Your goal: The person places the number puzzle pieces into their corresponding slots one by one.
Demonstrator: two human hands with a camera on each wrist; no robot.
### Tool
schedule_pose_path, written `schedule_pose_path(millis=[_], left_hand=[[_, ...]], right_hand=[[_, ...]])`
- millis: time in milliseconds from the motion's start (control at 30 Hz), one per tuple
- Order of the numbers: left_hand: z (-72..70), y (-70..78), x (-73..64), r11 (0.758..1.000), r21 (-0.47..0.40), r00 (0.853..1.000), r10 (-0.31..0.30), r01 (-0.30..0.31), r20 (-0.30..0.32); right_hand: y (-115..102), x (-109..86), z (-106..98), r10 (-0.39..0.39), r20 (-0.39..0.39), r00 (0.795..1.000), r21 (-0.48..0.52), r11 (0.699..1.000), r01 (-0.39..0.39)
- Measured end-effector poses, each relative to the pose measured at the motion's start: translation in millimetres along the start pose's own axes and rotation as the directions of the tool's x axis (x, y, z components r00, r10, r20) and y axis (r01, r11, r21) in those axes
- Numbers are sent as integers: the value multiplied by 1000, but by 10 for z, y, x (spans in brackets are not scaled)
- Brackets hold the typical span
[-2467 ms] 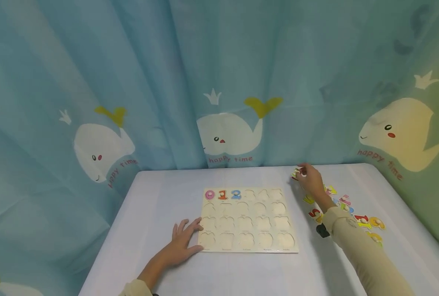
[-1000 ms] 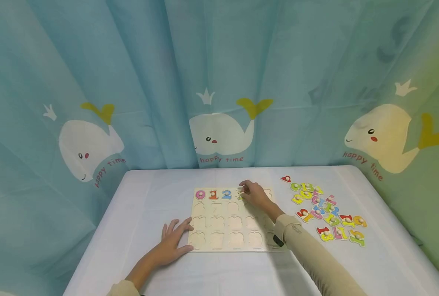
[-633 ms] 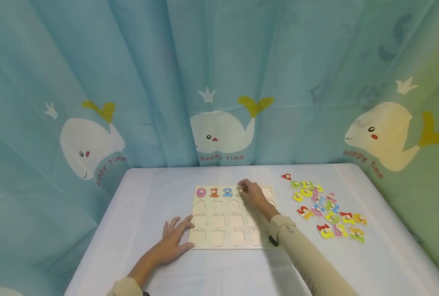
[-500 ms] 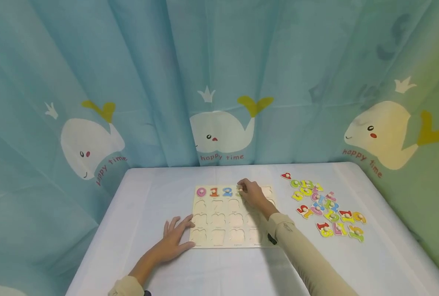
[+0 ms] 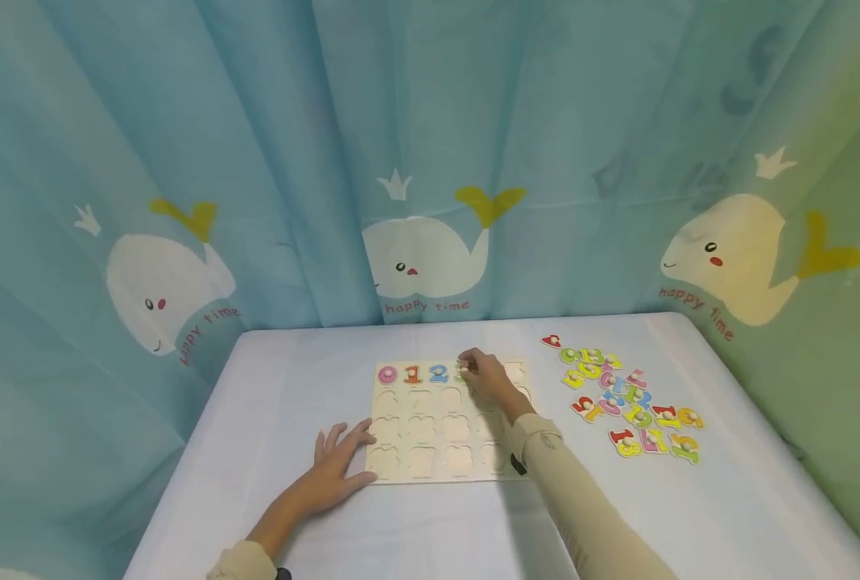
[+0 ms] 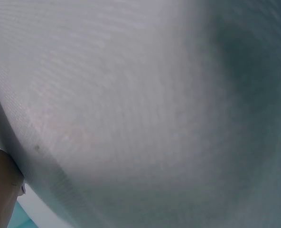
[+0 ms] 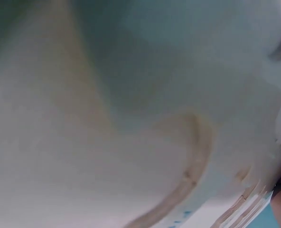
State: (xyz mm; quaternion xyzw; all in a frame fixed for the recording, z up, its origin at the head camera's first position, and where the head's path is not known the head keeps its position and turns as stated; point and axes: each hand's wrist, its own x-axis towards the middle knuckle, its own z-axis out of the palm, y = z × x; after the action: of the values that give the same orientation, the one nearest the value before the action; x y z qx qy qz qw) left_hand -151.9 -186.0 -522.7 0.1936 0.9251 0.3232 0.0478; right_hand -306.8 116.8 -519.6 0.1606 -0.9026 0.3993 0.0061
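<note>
A pale wooden number puzzle board (image 5: 411,478) lies on the table, its top row holding a pink 0 (image 5: 387,374), a red 1 (image 5: 412,374) and a blue 2 (image 5: 439,373). My right hand (image 5: 489,379) is over the fourth recess, thumb and finger pinching a mostly hidden green number piece (image 5: 462,374) there. Spread out, my left hand (image 5: 334,471) rests with its fingertips and thumb at the board's left edge. Only a finger (image 6: 3,185) and blurred white cloth show in the left wrist view. Close-up recess edges (image 7: 197,156) fill the right wrist view.
Several colourful knobbed number pieces (image 5: 636,416) lie scattered right of the board. A red piece (image 5: 551,341) sits apart near the table's far edge. Behind the white-covered table (image 5: 401,532) hangs a blue-green whale-print curtain (image 5: 292,161).
From the far right of the table, my right hand has brought the green number piece over to the board's fourth top recess, then stayed there. My left hand keeps its place.
</note>
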Motion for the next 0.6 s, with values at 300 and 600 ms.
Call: schedule_pose_path(millis=[300, 600], left_hand=[[-12, -30, 37, 999, -21, 999, 24, -25, -24], [-5, -28, 10, 998, -39, 998, 46, -48, -53]], right_hand=[[-55, 41, -9, 55, -10, 998, -25, 998, -55], [-71, -3, 8, 139, 4, 990, -42, 990, -138]])
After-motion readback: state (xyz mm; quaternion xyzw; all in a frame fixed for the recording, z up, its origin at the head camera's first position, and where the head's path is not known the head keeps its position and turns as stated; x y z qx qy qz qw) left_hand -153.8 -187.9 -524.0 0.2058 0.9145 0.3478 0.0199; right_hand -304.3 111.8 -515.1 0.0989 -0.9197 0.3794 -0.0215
